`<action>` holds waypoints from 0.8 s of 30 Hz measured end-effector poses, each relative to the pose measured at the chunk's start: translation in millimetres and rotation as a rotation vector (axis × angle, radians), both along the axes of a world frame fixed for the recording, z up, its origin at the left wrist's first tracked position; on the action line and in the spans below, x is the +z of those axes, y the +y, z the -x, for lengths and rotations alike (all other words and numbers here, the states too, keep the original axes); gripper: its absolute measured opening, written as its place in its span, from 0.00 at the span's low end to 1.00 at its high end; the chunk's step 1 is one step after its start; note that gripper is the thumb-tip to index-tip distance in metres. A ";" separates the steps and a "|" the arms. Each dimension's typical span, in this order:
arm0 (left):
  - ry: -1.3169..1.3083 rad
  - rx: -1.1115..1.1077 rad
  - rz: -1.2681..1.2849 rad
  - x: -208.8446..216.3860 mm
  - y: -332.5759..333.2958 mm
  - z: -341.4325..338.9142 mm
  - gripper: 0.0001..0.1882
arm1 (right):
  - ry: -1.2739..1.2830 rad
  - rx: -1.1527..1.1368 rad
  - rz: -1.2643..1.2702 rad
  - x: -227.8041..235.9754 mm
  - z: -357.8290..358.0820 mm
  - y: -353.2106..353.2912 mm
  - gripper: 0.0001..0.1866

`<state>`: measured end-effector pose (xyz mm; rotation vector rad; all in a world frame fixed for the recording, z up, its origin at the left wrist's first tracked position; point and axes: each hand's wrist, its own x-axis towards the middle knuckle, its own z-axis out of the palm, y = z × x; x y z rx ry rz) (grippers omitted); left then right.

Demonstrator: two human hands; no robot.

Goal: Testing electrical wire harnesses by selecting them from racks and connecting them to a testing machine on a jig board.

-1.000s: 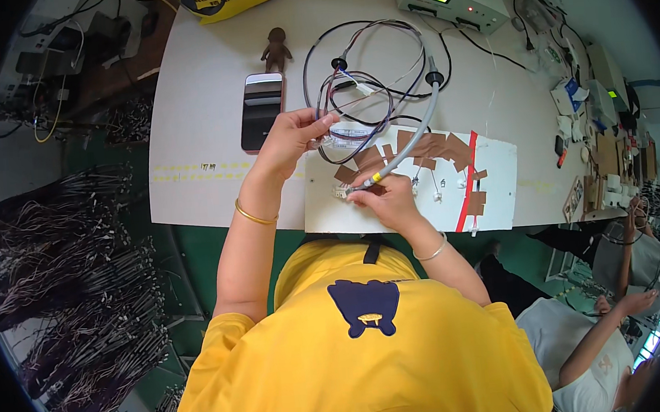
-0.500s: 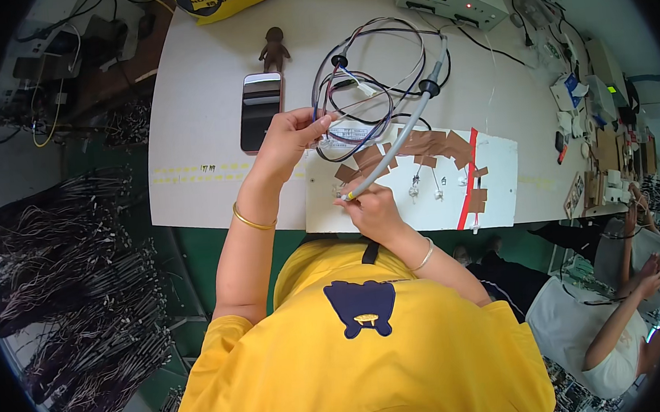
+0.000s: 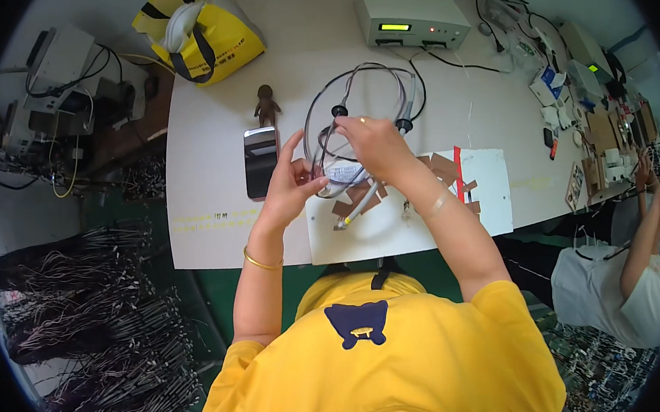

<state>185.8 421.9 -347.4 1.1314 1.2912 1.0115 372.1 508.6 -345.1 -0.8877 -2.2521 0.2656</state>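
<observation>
Head view: the left hand (image 3: 289, 184) reaches forward with fingers spread, thumb and fingertips pinching the coiled cable (image 3: 355, 120) at its near side. The right hand (image 3: 371, 143) lies curled over the same coil, gripping it above a white sheet (image 3: 490, 195) on the table (image 3: 209, 122). A phone (image 3: 261, 162) and small brown figurine (image 3: 265, 105) lie just left; a grey box (image 3: 408, 13) stands beyond.

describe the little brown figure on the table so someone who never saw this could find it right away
Start at the white table and find the yellow bag at its far left corner. Just nearer the person from the bag lies a dark phone, left of the coil of cables. The small brown figure lies at the phone's far end: the only doll-shaped thing there, with a round head and spread limbs.
</observation>
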 end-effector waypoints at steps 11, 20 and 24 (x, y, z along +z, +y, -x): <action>0.294 -0.432 -1.216 81.8 -57.6 -120.8 0.16 | 1.512 0.404 0.833 53.4 -167.4 -130.6 0.14; -0.724 -1.072 0.434 -5.5 -79.6 -207.1 0.33 | 1.160 -0.718 1.327 -71.8 -242.1 -229.0 0.11; -0.140 -1.233 0.157 -24.2 -80.3 -223.7 0.09 | 1.192 -0.829 1.374 -83.2 -249.8 -242.7 0.13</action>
